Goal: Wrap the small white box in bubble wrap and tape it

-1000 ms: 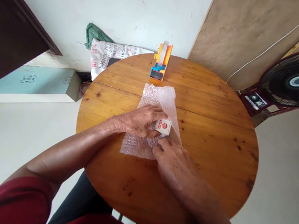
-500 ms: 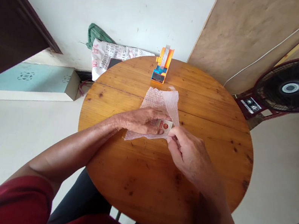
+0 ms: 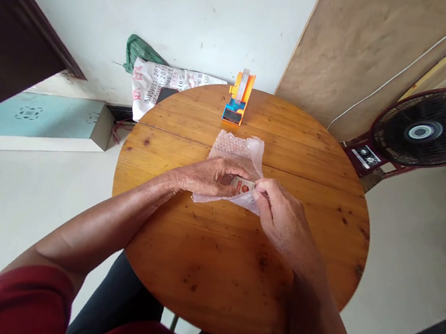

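Observation:
A sheet of bubble wrap [image 3: 232,148] lies on the round wooden table [image 3: 207,261]. On it rests a small pale box [image 3: 244,186] with red print. My left hand [image 3: 221,178] holds the box from the left, thumb and fingers at its near and far sides. My right hand [image 3: 279,205] pinches the bubble wrap's edge beside the box's right end. Part of the box is hidden under my left fingers.
An orange and blue tape dispenser [image 3: 239,98] stands at the table's far edge. Behind the table, a printed white sack [image 3: 146,86] leans by the wall. A fan [image 3: 430,130] stands to the right.
The right-hand edge of the bubble wrap has been drawn up against the box's right end by my right hand. My left hand stays on the box. The view has shifted slightly.

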Demonstrator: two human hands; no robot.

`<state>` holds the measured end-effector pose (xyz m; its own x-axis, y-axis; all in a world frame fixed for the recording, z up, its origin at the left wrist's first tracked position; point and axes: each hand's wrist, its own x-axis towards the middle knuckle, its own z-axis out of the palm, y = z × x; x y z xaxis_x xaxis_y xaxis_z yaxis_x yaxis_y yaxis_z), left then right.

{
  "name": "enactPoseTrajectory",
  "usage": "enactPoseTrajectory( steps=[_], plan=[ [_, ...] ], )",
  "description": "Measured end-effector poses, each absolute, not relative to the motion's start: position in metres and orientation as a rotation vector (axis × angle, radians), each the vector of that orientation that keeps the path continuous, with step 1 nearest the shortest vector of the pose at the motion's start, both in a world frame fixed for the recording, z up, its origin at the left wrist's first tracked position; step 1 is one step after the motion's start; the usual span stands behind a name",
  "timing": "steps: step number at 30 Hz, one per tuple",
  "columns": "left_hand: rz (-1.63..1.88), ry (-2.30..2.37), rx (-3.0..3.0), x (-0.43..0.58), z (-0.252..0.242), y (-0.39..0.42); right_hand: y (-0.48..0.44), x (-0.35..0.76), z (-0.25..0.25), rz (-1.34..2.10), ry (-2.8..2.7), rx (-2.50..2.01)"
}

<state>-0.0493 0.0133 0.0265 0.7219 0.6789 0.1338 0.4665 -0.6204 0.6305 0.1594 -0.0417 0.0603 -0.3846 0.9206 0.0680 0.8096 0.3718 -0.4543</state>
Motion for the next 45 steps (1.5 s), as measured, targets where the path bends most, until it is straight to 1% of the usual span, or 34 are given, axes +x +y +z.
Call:
enactPoseTrajectory(
  steps=[5,11,18,23,28,30,34,40,45],
  plan=[
    [0.560,0.790,1.995,-0.048,0.018,0.016,-0.040,0.161,0.059,0.531,-2.314,-1.494],
    [0.635,0.779,1.871,-0.047,0.014,0.020,-0.038,0.159,0.055,0.533,-2.296,-1.543],
    [0.511,0.649,1.753,-0.050,0.020,0.017,-0.038,0.158,0.055,0.492,-2.323,-1.556],
    [0.535,0.846,1.755,-0.064,0.034,0.018,-0.037,0.161,0.055,0.470,-2.333,-1.575],
    [0.451,0.848,1.903,-0.071,0.044,0.017,-0.037,0.161,0.055,0.484,-2.328,-1.547],
    [0.471,0.823,2.015,-0.066,0.042,0.014,-0.038,0.159,0.056,0.502,-2.311,-1.536],
    [0.532,0.741,2.069,-0.053,0.034,0.009,-0.039,0.157,0.062,0.687,-2.208,-1.527],
    [0.494,0.687,2.058,-0.053,0.035,0.009,-0.021,0.180,0.059,1.220,-1.794,-1.512],
    [0.490,0.649,1.995,-0.055,0.035,0.009,-0.010,0.191,0.050,1.276,-1.952,-1.454]
  ],
)
